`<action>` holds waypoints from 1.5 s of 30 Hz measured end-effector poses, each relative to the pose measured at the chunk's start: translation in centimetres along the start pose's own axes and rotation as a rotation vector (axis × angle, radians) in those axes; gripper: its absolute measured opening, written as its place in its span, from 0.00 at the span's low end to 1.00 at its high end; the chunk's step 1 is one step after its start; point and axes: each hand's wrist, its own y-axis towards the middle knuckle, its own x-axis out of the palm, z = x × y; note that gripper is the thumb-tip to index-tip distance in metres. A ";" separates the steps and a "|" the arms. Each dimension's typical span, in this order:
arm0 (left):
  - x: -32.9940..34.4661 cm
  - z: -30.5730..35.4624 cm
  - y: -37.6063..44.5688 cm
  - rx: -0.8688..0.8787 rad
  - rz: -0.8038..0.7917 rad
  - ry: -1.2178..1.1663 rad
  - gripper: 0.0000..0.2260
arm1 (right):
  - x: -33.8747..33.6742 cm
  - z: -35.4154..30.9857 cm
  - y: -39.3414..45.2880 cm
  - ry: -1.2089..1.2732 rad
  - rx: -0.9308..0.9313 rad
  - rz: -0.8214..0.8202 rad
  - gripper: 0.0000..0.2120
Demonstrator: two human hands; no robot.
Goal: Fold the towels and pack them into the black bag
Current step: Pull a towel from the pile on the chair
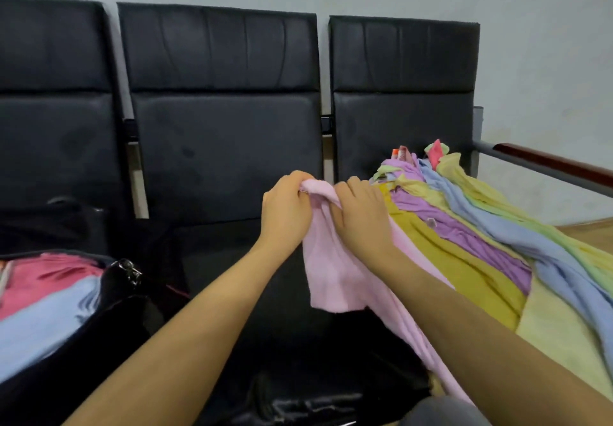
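Both hands, left hand (287,208) and right hand (363,216), pinch the top edge of a soft pink towel (331,279), fingers curled; it hangs lengthwise downward, limp and creased

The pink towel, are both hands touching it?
Touching. The head view shows the left hand and right hand both pinching the top edge of the pink towel, fingers curled over the cloth.
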 end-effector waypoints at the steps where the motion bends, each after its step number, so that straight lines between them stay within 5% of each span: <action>1: -1.3 -0.5 -0.3 -0.007 0.019 0.023 0.08 | 0.4 -1.4 0.3 0.006 -0.021 0.009 0.04; 6: -6.4 -4.1 -2.4 -0.104 0.095 0.121 0.07 | 2.4 -8.1 -0.2 0.287 -0.037 -0.018 0.12; 10: -8.5 -8.0 -4.1 -0.291 0.096 0.147 0.08 | 3.8 -10.7 -1.5 0.482 0.036 -0.472 0.14; 16: -6.6 -12.5 -7.8 -0.493 -0.367 0.263 0.27 | 5.6 -8.5 -5.1 0.417 0.115 -0.902 0.12; 21: -3.8 -14.7 -10.5 -0.538 -0.729 0.585 0.23 | 7.3 -6.6 -9.4 0.384 0.021 -1.187 0.18; 25: -3.1 -15.9 -11.2 -0.483 -0.791 0.721 0.22 | 8.9 -6.4 -10.9 0.312 -0.034 -1.305 0.23; 31: -2.5 -18.3 -10.3 -0.459 -0.698 0.753 0.25 | 12.3 -7.2 -10.8 0.274 0.125 -1.276 0.26; 34: -2.3 -18.4 -10.4 -0.414 -0.433 0.992 0.28 | 13.8 -7.8 -10.1 0.323 0.229 -1.239 0.26; 37: -3.1 -17.6 -10.2 -0.414 -0.321 1.044 0.20 | 13.5 -8.5 -9.4 0.437 0.398 -1.009 0.22; 40: -2.6 -17.8 -10.1 -0.405 -0.340 1.034 0.17 | 12.2 -8.2 -8.9 0.240 0.379 -0.790 0.19; 45: -1.5 -17.1 -9.9 -0.441 -0.280 0.957 0.15 | 11.6 -7.5 -8.9 -0.080 0.305 -0.863 0.16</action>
